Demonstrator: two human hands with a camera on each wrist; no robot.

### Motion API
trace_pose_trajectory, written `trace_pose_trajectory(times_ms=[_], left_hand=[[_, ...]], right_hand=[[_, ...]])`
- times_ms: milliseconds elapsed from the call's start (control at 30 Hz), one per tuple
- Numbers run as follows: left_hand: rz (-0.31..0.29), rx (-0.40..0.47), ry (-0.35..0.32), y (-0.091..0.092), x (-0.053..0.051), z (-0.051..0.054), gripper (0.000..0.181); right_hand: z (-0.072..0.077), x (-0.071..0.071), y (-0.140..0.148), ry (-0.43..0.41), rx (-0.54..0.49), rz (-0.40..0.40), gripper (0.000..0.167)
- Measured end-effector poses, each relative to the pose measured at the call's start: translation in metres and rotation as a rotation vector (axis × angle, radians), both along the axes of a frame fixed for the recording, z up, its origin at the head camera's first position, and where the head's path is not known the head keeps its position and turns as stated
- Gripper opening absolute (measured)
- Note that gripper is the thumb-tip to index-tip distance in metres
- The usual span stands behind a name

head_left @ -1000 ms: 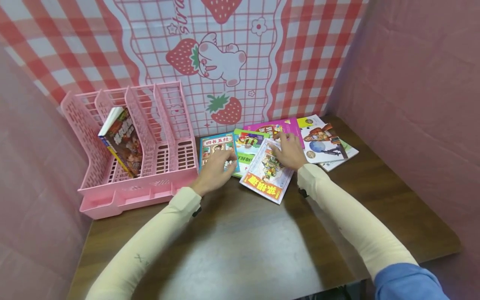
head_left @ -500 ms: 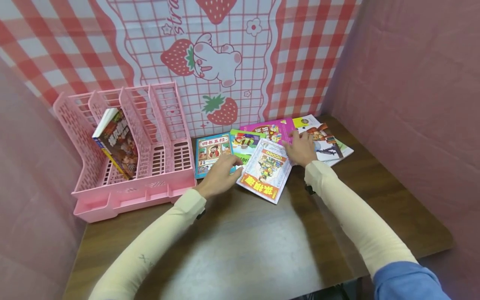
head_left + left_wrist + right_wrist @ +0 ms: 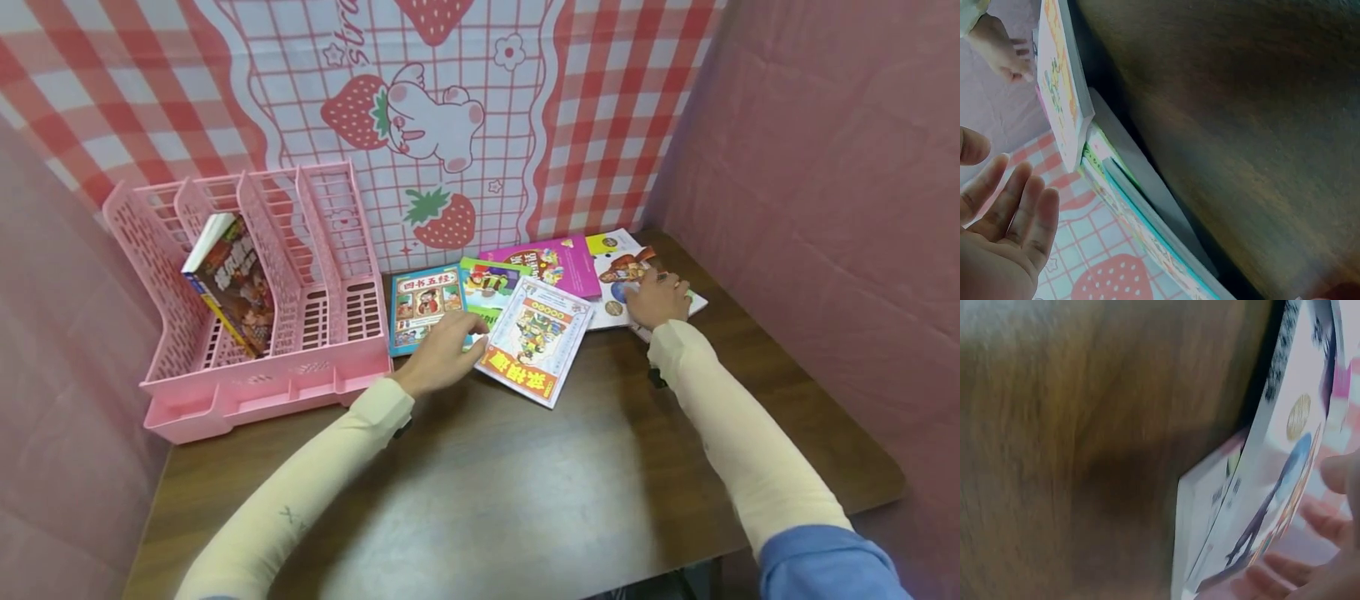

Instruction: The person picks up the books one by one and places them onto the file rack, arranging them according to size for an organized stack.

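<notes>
My left hand (image 3: 444, 354) hovers with relaxed fingers near the left edge of the white book with orange lettering (image 3: 534, 337). In the left wrist view that hand (image 3: 1007, 225) is held away from the books, nothing in its fingers. My right hand (image 3: 660, 298) is over the right side of the white-and-yellow book (image 3: 613, 314), fingers spread. The right wrist view shows its fingers (image 3: 1288, 570) loosely bent beside that cover; contact is unclear. Another thin book (image 3: 1200, 497) lies beneath. A blue book (image 3: 408, 310), a green one (image 3: 487, 317) and a magenta one (image 3: 577, 265) lie to the left.
A pink divided rack (image 3: 258, 383) stands at the left of the wooden table (image 3: 525, 492), with a dark-covered book (image 3: 243, 279) leaning in one compartment. A checked strawberry cloth (image 3: 607, 108) hangs behind, and pink cloth (image 3: 825, 208) borders the right side.
My right hand has moved rightward from the white book with orange lettering to the white-and-yellow book. My left hand has shifted slightly right, off the blue book.
</notes>
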State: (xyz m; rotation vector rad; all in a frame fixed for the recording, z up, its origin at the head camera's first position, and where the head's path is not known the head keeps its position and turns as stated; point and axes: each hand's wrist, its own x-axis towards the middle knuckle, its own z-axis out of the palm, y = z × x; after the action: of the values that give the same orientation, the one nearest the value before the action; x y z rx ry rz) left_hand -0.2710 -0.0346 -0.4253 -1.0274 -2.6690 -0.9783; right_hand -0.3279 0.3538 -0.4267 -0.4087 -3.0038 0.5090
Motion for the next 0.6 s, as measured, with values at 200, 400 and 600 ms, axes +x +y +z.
trace_pose_trajectory(times_ms=[200, 400, 600], left_hand=[[-0.002, -0.017, -0.001, -0.001, -0.001, -0.003, 0.018], [-0.002, -0.014, -0.015, -0.002, -0.001, -0.005, 0.018], [-0.011, -0.025, -0.002, -0.002, -0.001, -0.008, 0.016]], right_hand=[[-0.004, 0.005, 0.015, -0.09, 0.009, -0.054, 0.075], [-0.005, 0.004, 0.005, 0.043, 0.049, 0.012, 0.056], [-0.006, -0.004, -0.02, 0.155, -0.018, 0.234, 0.037]])
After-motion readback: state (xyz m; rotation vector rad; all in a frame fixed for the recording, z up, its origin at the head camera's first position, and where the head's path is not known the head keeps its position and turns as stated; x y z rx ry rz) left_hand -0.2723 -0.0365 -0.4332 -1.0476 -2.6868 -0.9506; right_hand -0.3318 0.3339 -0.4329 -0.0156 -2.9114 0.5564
